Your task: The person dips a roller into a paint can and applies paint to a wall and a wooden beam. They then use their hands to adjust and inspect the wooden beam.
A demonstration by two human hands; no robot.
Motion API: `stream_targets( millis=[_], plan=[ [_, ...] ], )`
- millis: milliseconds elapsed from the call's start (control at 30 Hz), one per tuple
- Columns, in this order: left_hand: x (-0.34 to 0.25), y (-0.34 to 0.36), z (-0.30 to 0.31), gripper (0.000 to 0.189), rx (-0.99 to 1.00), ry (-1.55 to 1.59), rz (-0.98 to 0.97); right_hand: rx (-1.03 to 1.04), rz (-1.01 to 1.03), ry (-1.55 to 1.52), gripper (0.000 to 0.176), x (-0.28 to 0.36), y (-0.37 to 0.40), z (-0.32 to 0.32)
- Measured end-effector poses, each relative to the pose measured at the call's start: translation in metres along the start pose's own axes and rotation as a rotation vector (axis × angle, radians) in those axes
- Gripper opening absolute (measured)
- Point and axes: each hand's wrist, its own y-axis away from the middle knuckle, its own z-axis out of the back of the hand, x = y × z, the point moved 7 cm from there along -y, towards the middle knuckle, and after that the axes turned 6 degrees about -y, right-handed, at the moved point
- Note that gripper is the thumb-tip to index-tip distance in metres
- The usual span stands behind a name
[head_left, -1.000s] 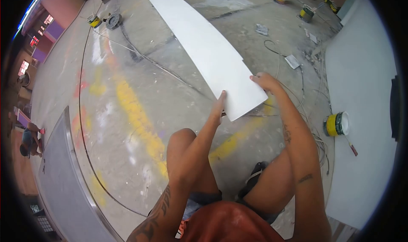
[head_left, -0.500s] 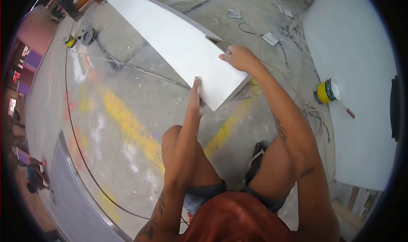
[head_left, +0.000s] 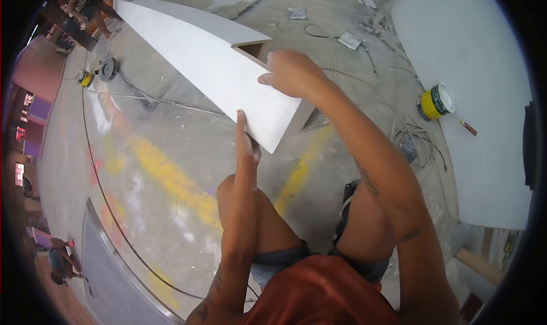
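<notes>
A long white panel (head_left: 196,57) with a box-like, folded shape stretches from my knees toward the far upper left. Near its close end, an opening in its upper side shows a brown inside. My left hand (head_left: 248,142) grips the near left edge, thumb on the white face and fingers underneath, partly hidden. On the opposite edge, beside the opening, my right hand (head_left: 292,74) is closed, its thumb on the face and its other fingers curled over the side.
At the panel's far end stands a person (head_left: 94,5). A yellow-labelled paint can (head_left: 436,102) with a brush (head_left: 468,126) is at right by a large pale sheet (head_left: 473,171). Cables (head_left: 419,145) cross the floor. A grey panel (head_left: 117,273) lies lower left, near another person (head_left: 60,262).
The white panel has tilted about its length, so more of its upper side and the opening show. Both hands have shifted left with it. The far person has come into clearer view.
</notes>
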Motion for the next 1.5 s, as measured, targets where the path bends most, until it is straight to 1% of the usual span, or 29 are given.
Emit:
stream_targets(
  millis=[100, 200, 267, 367, 433, 467, 500, 567, 600, 633, 700, 733, 767, 833, 867, 900, 967, 1000, 1033, 1067, 1100, 1167, 1200, 1267, 1333, 1400, 1467, 1500],
  plan=[
    [0.003, 0.003, 0.002, 0.074, 0.022, 0.037, -0.031, 0.017, 0.001, 0.045, 0.036, 0.015, 0.014, 0.005],
    [0.006, 0.003, -0.004, 0.071, 0.090, 0.088, 0.008, -0.031, 0.041, 0.078, 0.033, 0.023, 0.020, 0.007],
    [0.007, 0.004, -0.009, 0.071, 0.113, 0.113, 0.006, -0.101, 0.087, 0.101, 0.031, 0.032, 0.025, 0.012],
    [0.013, 0.003, -0.019, 0.070, 0.143, 0.133, 0.040, -0.080, 0.104, 0.126, 0.029, 0.042, 0.031, 0.012],
    [0.026, -0.002, -0.031, 0.070, 0.225, 0.212, 0.062, -0.071, 0.103, 0.154, 0.029, 0.052, 0.037, 0.009],
    [0.028, -0.003, -0.039, 0.073, 0.292, 0.219, 0.037, -0.063, 0.095, 0.181, 0.028, 0.055, 0.041, 0.006],
    [0.032, -0.005, -0.045, 0.073, 0.289, 0.226, 0.029, -0.059, 0.104, 0.187, 0.028, 0.058, 0.044, 0.003],
    [0.041, -0.010, -0.064, 0.077, 0.394, 0.322, 0.060, -0.136, 0.095, 0.248, 0.026, 0.056, 0.049, 0.008],
    [0.045, -0.018, -0.071, 0.077, 0.426, 0.344, 0.046, -0.129, 0.097, 0.252, 0.026, 0.051, 0.049, 0.008],
    [0.050, -0.026, -0.076, 0.077, 0.423, 0.350, 0.047, -0.155, 0.099, 0.277, 0.025, 0.044, 0.048, 0.013],
    [0.063, -0.039, -0.088, 0.069, 0.409, 0.365, 0.130, -0.181, 0.097, 0.313, 0.024, 0.032, 0.045, 0.024],
    [0.066, -0.041, -0.096, 0.072, 0.464, 0.271, 0.111, -0.186, 0.080, 0.319, 0.024, 0.026, 0.044, 0.029],
    [0.066, -0.042, -0.102, 0.072, 0.470, 0.279, 0.119, -0.189, 0.061, 0.325, 0.023, 0.019, 0.044, 0.034],
    [0.067, -0.041, -0.114, 0.073, 0.541, 0.140, 0.126, -0.192, 0.046, 0.372, 0.023, 0.005, 0.042, 0.037],
    [0.073, -0.045, -0.115, 0.075, 0.477, 0.054, 0.177, -0.201, 0.042, 0.409, 0.023, -0.002, 0.041, 0.038],
    [0.079, -0.051, -0.116, 0.075, 0.479, 0.060, 0.177, -0.199, 0.041, 0.415, 0.023, -0.011, 0.041, 0.038],
    [0.096, -0.065, -0.107, 0.069, 0.368, -0.276, 0.281, -0.225, 0.044, 0.397, 0.022, -0.026, 0.039, 0.039],
    [0.099, -0.069, -0.106, 0.069, 0.372, -0.270, 0.282, -0.224, 0.042, 0.405, 0.022, -0.031, 0.037, 0.039],
    [0.102, -0.075, -0.098, 0.067, 0.311, -0.493, 0.241, -0.211, 0.012, 0.406, 0.022, -0.038, 0.035, 0.039],
    [0.102, -0.080, -0.089, 0.071, 0.244, -0.713, 0.198, -0.197, -0.016, 0.408, 0.021, -0.045, 0.033, 0.039],
    [0.105, -0.082, -0.084, 0.071, 0.243, -0.708, 0.201, -0.192, -0.016, 0.412, 0.021, -0.053, 0.032, 0.035],
    [0.096, -0.083, -0.084, 0.073, 0.334, -0.959, -0.009, -0.183, -0.034, 0.379, 0.025, -0.067, 0.031, 0.027],
    [0.095, -0.082, -0.084, 0.073, 0.332, -0.963, -0.014, -0.189, -0.030, 0.377, 0.025, -0.068, 0.030, 0.027],
    [0.095, -0.077, -0.080, 0.075, 0.260, -0.889, 0.012, -0.113, -0.143, 0.365, 0.021, -0.077, 0.028, 0.020],
    [0.090, -0.079, -0.080, 0.072, 0.277, -0.882, 0.004, -0.118, -0.107, 0.364, 0.022, -0.077, 0.026, 0.019],
    [0.097, -0.084, -0.076, 0.070, 0.294, -0.872, 0.000, -0.118, -0.074, 0.364, 0.022, -0.076, 0.024, 0.019],
    [0.102, -0.088, -0.074, 0.065, 0.305, -0.843, -0.011, -0.063, -0.169, 0.323, 0.024, -0.081, 0.024, 0.020],
    [0.104, -0.091, -0.073, 0.065, 0.303, -0.843, -0.013, -0.064, -0.166, 0.324, 0.024, -0.080, 0.022, 0.022]
  ],
)
